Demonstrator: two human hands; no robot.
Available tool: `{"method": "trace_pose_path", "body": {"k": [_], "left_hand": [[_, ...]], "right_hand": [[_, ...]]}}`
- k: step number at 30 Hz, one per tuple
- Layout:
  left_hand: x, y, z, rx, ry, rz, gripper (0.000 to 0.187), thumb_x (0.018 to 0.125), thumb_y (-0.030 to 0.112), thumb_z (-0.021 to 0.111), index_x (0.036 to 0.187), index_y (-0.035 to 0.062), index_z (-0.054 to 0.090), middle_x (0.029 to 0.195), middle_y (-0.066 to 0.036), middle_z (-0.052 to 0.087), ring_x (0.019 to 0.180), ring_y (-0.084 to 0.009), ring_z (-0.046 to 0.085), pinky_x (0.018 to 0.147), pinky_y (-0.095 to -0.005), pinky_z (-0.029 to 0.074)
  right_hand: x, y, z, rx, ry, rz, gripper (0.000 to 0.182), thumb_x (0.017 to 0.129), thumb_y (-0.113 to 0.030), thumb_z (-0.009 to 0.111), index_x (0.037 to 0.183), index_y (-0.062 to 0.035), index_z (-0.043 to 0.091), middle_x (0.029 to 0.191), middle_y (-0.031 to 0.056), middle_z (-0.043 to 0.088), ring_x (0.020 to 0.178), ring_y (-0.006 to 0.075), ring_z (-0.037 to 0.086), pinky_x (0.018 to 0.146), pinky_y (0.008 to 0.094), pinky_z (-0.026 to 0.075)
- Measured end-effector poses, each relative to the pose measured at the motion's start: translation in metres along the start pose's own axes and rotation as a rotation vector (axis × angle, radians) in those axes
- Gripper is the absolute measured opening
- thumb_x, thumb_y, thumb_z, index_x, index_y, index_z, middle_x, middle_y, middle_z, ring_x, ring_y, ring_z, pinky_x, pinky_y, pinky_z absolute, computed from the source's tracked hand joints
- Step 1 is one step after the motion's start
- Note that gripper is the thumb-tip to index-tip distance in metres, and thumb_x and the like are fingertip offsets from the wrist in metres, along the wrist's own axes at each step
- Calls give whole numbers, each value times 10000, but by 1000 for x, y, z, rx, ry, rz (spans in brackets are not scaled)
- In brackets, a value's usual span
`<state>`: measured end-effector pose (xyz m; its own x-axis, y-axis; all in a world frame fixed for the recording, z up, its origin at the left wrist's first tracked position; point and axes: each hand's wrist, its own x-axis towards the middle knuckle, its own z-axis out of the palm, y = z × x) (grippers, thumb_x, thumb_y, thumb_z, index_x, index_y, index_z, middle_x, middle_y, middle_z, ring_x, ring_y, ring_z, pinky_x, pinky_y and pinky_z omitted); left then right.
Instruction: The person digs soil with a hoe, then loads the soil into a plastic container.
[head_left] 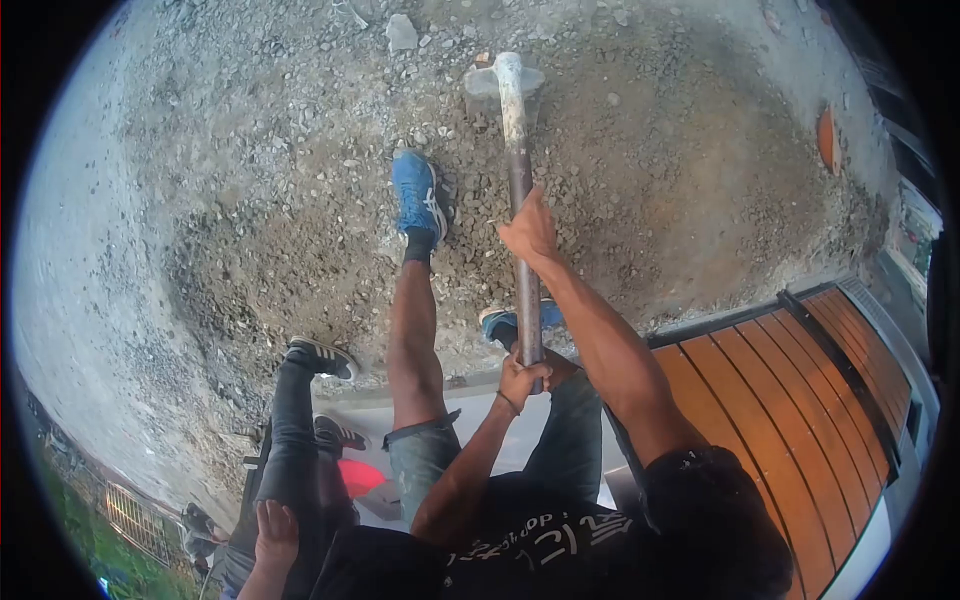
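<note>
Both hands clamped on hammer (519,180) handle: right hand (530,230) mid-shaft, left hand (522,378) near butt; long axis away from body, head on gravel (250,180); bench (780,400) edge close right, open ground left

1 hoe (519,180), 2 blue shoes (420,195), 2 black sneakers (322,357)

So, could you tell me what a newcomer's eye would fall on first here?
Probably the long-handled tool with a pale, caked head, in the centre, its head on the grey-brown gravel ground, gripped by the right hand high and the left hand low. Next, the bright blue shoe beside it and the orange slatted wooden panel at right.
</note>
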<state>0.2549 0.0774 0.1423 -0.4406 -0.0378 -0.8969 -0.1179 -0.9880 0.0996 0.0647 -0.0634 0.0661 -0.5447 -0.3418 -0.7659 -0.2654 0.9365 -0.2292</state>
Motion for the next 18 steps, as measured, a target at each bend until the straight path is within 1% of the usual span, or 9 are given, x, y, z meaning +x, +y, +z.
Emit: {"method": "trace_pose_path", "body": {"k": [6,8,10,11,12,14,15,16,18], "left_hand": [[-72,-89,43,-67,-14,-147,260,697,-44,662,892,22,504,650,-72,574,498,-158,579,444,-298,489],[-104,-126,53,32,36,-182,262,712,-38,657,922,5,505,649,-63,570,505,-150,578,442,-298,485],[-124,-136,53,178,22,-222,262,715,-21,659,929,-4,510,662,-64,574,510,-145,576,451,-297,481],[-132,-139,53,329,3,-265,263,717,-3,661,937,-12,515,676,-64,578,515,-140,573,460,-296,478],[-128,-137,52,332,-4,-274,263,717,-3,661,937,-12,515,676,-64,578,515,-140,573,460,-296,478],[-84,-99,49,535,-28,176,328,698,43,678,985,-24,536,690,-64,586,510,-125,564,472,-287,471],[-56,-63,48,631,-81,114,469,667,106,692,1091,-41,555,844,-131,653,837,-229,635,768,-333,494],[-24,-29,51,577,-103,281,458,666,100,688,1090,-22,565,869,-129,649,840,-204,625,777,-329,486],[47,35,53,622,-122,365,411,641,66,691,1032,-3,586,817,-76,622,782,-171,589,749,-317,471]], "right_hand": [[-70,98,-11,30,-53,155,616,686,-106,680,1178,79,359,958,331,604,937,460,611,829,453,505],[-107,124,-16,73,-72,203,600,688,-120,687,1170,62,379,949,327,606,934,463,609,837,451,501],[-139,124,-38,148,-56,216,532,705,-101,690,1131,32,401,869,268,617,802,382,662,720,425,536],[-143,119,-48,148,-55,226,532,705,-101,690,1131,32,401,869,268,617,802,382,662,720,425,536],[-143,112,-60,334,-19,230,503,712,-79,691,1113,19,402,833,224,609,714,319,662,633,395,532],[-122,88,-84,569,101,149,454,724,-32,684,1079,4,403,769,148,588,570,210,636,494,336,504],[-99,70,-96,616,176,70,434,729,-6,677,1065,2,402,743,115,575,515,164,611,442,306,481],[-70,55,-107,727,197,0,417,733,-13,673,1050,-5,403,711,96,574,509,160,598,447,306,479],[-12,10,-133,610,319,-68,370,758,-46,640,1036,0,399,707,112,579,519,155,596,469,303,488]]}}
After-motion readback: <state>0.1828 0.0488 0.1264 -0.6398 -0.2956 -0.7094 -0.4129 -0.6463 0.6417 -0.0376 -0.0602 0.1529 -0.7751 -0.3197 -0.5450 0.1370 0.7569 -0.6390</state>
